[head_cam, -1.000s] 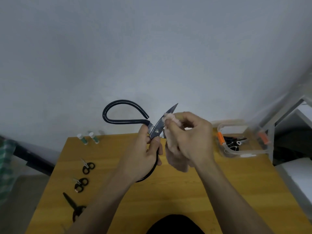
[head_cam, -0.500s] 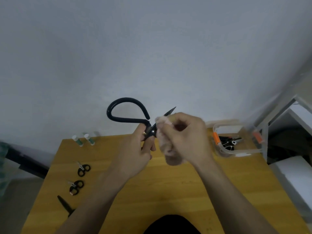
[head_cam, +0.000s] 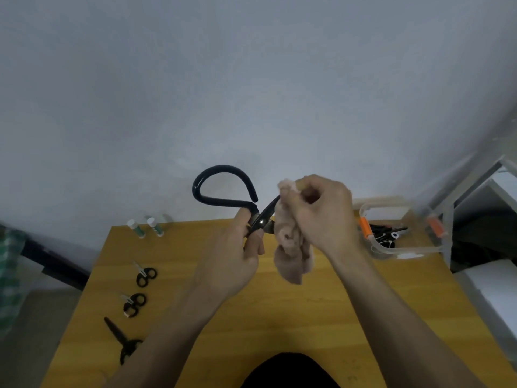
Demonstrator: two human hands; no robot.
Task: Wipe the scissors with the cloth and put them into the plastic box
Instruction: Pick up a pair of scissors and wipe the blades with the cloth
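Note:
I hold a large pair of black scissors (head_cam: 223, 189) with big looped handles up above the wooden table (head_cam: 321, 317). My left hand (head_cam: 237, 256) grips them near the pivot. My right hand (head_cam: 321, 217) pinches a pale pink cloth (head_cam: 291, 247) bunched around the blades, whose tip is hidden inside it. The clear plastic box (head_cam: 402, 249) with orange latches stands at the table's far right and holds several small scissors.
On the table's left lie two small black-handled scissors (head_cam: 145, 274) (head_cam: 133, 303) and a longer black pair (head_cam: 123, 341). Two small white-and-green tubes (head_cam: 145, 226) stand at the far left edge. A white shelf unit (head_cam: 489, 247) stands to the right.
My right hand has slid the cloth outward along the blades and now covers the tip. The cloth hangs lower and more of it shows. My left hand keeps its grip.

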